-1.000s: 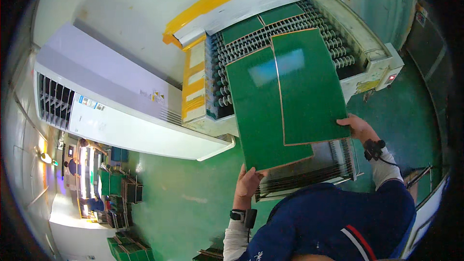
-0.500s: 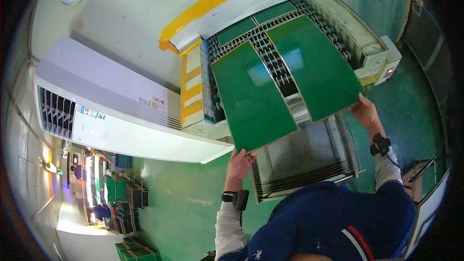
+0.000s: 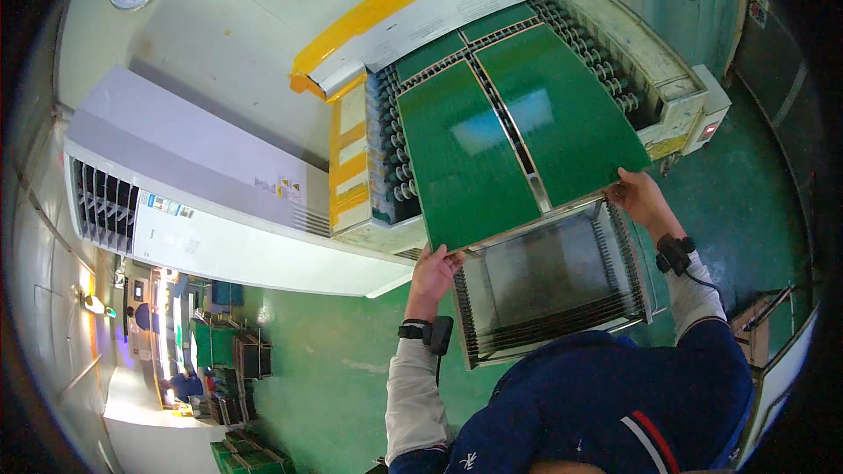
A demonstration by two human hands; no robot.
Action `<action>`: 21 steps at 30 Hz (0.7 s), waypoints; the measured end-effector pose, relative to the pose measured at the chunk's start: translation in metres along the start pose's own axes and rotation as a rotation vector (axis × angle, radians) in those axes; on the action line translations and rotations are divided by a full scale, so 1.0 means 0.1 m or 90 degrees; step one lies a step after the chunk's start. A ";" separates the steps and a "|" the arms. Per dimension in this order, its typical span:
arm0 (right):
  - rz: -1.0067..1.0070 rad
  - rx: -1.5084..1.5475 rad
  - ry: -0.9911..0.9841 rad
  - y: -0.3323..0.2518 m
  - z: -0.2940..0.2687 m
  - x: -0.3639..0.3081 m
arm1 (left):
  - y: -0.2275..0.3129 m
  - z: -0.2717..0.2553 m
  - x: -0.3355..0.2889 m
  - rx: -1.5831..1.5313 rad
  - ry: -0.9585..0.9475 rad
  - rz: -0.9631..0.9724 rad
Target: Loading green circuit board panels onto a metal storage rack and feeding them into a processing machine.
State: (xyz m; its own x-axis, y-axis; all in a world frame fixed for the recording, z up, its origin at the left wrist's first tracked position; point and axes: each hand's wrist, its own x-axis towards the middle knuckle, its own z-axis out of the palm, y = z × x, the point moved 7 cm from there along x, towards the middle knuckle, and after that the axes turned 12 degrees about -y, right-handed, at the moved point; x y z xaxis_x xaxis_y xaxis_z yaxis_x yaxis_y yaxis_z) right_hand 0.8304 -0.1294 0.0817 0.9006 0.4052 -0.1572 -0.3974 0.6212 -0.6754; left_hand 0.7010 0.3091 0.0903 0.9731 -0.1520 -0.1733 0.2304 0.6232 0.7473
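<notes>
Two flat green boards point(image 3: 461, 171) with thin copper-coloured edges lie side by side over a roller conveyor point(image 3: 608, 70). My left hand point(image 3: 434, 279) pinches the near left corner of the left board, thumb on top. At the near right corner of the right board point(image 3: 575, 114), my right hand point(image 3: 639, 199) grips the edge, its fingers partly hidden underneath. A narrow gap runs between the boards. Beyond them, two more green boards point(image 3: 428, 61) lie on the rollers at the machine's opening.
Right below the boards stands a metal slotted rack point(image 3: 644, 298) with comb-like sides. A white air conditioner point(image 3: 255, 237) lies to the left. The machine's side housing point(image 3: 650, 61) bounds the rollers at right. Racks of green boards point(image 3: 219, 342) stand far left.
Both boards have moved forward onto the rollers and closer together, narrowing the gap. My right hand has shifted left, and my left hand slightly forward. Both keep their grip.
</notes>
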 end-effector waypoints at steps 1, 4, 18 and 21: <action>0.006 0.011 0.005 0.01 -0.04 0.03 | 0.01 -0.02 0.02 0.002 0.001 -0.004; 0.014 0.027 0.010 -0.01 -0.05 0.04 | 0.02 -0.02 0.05 0.007 0.001 -0.005; 0.007 0.000 -0.002 -0.03 -0.02 0.16 | 0.02 -0.05 0.10 -0.010 0.042 0.030; 0.013 0.001 -0.006 -0.01 -0.08 0.20 | 0.01 -0.07 0.08 -0.029 0.042 0.036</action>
State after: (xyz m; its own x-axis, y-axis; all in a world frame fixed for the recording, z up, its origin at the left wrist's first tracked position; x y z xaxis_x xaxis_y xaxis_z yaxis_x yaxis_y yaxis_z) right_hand 0.8497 -0.1274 0.0736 0.8909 0.4234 -0.1642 -0.4154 0.6139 -0.6712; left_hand 0.7091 0.3139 0.0853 0.9824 -0.0664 -0.1748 0.1744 0.6635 0.7276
